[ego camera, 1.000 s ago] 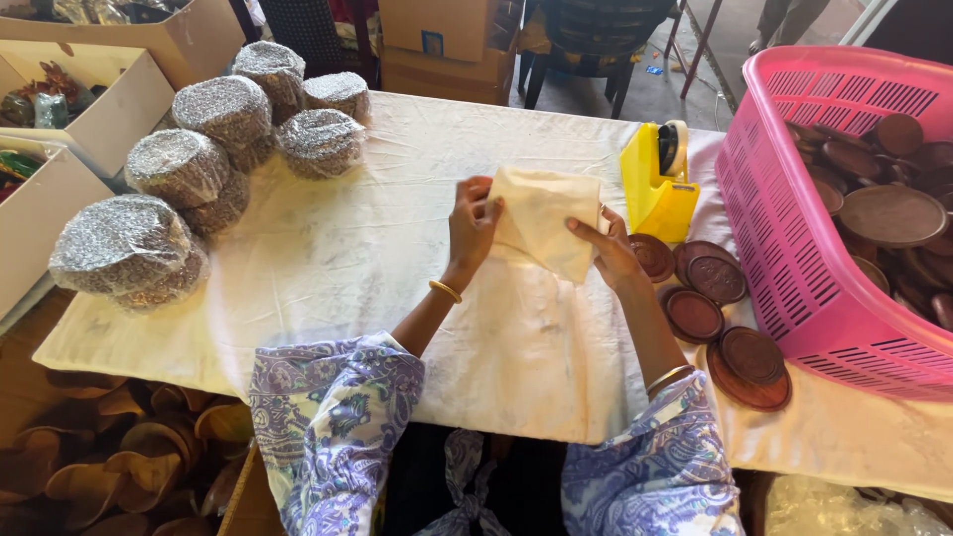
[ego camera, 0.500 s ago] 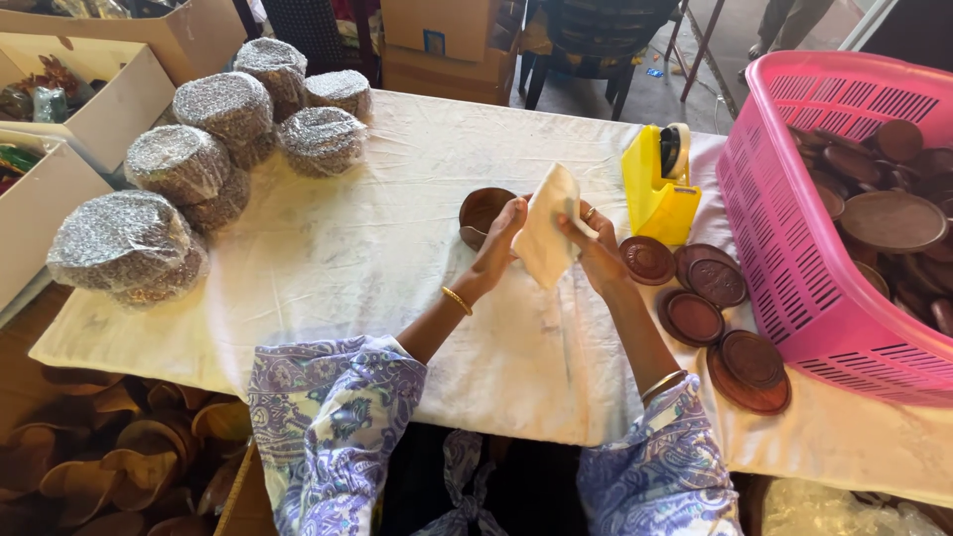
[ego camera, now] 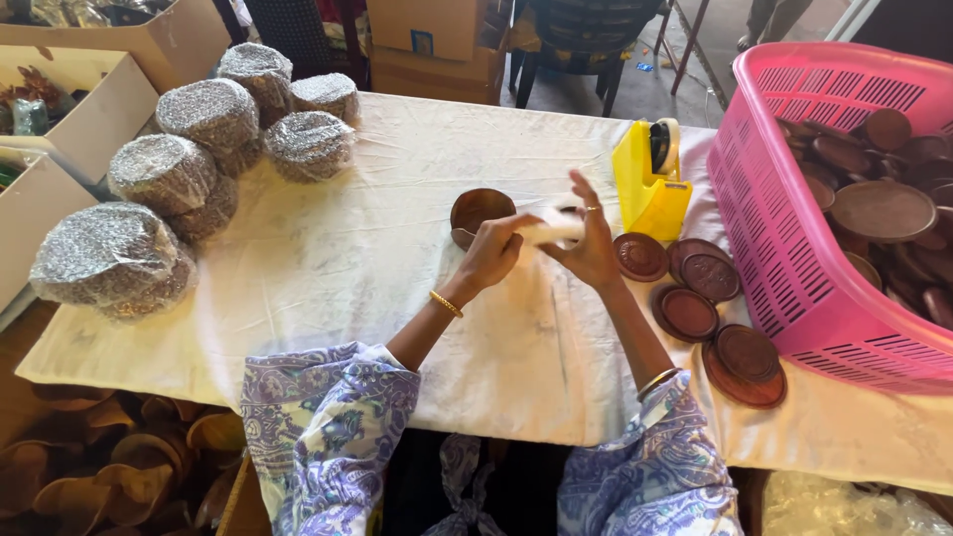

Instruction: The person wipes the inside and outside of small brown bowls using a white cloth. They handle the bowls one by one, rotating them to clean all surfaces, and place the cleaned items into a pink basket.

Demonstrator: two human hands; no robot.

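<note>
My left hand point(ego camera: 491, 256) and my right hand point(ego camera: 593, 243) are pinching one pale folded sheet point(ego camera: 552, 230) between them, fingertips closed on its ends, my right forefinger lifting free. Just behind my left knuckles one brown bowl point(ego camera: 477, 212) is sitting on the white tablecloth point(ego camera: 357, 278). To my right one yellow tape dispenser point(ego camera: 650, 184) is standing, with five brown round lids point(ego camera: 707, 310) lying beside it, touching the pink basket point(ego camera: 794, 248). Six wrapped bundles point(ego camera: 189, 169) are crowding the left edge. Bare cloth is lying open between them and my hands.
</note>
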